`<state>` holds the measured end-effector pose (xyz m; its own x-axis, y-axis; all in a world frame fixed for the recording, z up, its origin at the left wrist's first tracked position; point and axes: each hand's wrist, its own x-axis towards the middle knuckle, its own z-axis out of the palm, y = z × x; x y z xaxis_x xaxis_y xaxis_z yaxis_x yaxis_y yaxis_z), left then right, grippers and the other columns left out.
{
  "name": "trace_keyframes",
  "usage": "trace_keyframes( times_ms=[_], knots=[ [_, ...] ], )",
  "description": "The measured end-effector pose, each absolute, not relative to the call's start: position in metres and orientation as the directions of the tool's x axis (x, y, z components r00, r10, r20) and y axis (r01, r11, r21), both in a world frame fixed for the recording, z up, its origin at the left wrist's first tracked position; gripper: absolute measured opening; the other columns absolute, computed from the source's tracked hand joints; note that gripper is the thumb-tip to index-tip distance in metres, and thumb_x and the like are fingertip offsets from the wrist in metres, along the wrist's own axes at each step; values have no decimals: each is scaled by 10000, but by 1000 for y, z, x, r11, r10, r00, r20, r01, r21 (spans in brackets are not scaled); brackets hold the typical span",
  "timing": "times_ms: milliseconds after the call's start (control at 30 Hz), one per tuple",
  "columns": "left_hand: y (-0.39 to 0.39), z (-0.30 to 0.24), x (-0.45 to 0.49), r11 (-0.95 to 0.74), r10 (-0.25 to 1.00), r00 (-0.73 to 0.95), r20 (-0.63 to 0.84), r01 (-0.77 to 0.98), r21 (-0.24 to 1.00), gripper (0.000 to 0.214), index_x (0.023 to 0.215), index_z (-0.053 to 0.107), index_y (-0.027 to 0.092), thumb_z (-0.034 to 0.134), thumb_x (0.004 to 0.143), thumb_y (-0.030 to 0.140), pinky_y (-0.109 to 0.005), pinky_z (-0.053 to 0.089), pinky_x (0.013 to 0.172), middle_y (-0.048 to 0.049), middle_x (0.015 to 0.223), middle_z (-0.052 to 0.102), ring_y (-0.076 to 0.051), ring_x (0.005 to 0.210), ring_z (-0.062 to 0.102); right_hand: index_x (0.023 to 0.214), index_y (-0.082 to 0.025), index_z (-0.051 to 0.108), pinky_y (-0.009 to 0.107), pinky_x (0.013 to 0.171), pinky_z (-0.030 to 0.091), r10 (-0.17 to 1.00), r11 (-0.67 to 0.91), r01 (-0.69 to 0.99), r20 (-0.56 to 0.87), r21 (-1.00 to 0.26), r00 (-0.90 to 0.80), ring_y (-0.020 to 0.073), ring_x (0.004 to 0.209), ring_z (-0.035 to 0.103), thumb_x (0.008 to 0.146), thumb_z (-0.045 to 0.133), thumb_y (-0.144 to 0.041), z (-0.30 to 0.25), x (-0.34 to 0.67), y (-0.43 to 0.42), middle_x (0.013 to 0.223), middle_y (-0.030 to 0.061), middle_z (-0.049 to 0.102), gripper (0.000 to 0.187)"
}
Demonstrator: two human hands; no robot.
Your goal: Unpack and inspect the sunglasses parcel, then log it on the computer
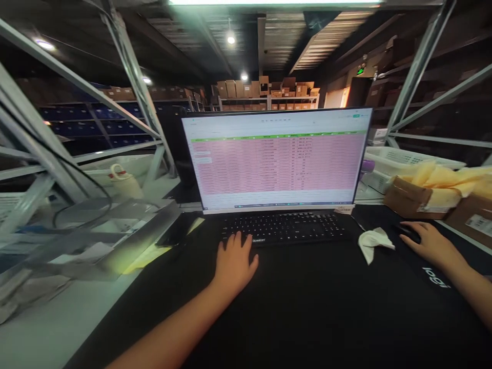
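Where the black mat spreads over the desk, it bears a white "logi" mark at its right side. A monitor stands at its far edge, lit, showing a pink table under a green header row; the entries are too small to read. The keyboard, directly below the screen, is black with pale legends and brand lettering on its near edge. The left hand is palm down, fingers moderately spread, fingertips at the keyboard's near left edge, gripping nothing. The right hand is palm down, loosely curved. A crumpled white cloth or tissue lies between keyboard and right hand. The mouse, dark and partly covered, sits under the right hand, held between thumb and fingers
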<state>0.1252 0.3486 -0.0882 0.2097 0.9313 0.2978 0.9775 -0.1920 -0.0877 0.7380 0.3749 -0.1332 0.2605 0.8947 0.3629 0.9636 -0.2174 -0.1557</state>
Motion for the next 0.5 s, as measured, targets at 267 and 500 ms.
trace_keyframes(
  times_ms=[267,500],
  knots=[
    [346,-88,124,-196,935,199,294,980,-42,588,1509,502,177,515,971,415,-635,376,1153,-218,1561,485,-387,1441,448,1249,-302,616,450,1085,450,890,-113,979,422,-170,175,335,1289,559,781,414,-663,-152,766,392,1325,164,622,624],
    [345,-90,122,-199,936,197,293,980,-23,600,1511,494,183,518,970,441,-639,366,1157,-219,1570,472,-384,1453,430,1188,-343,607,490,1090,453,878,-51,986,463,-162,121,358,1240,597,764,420,-678,-164,783,400,1263,143,667,572]
  ],
)
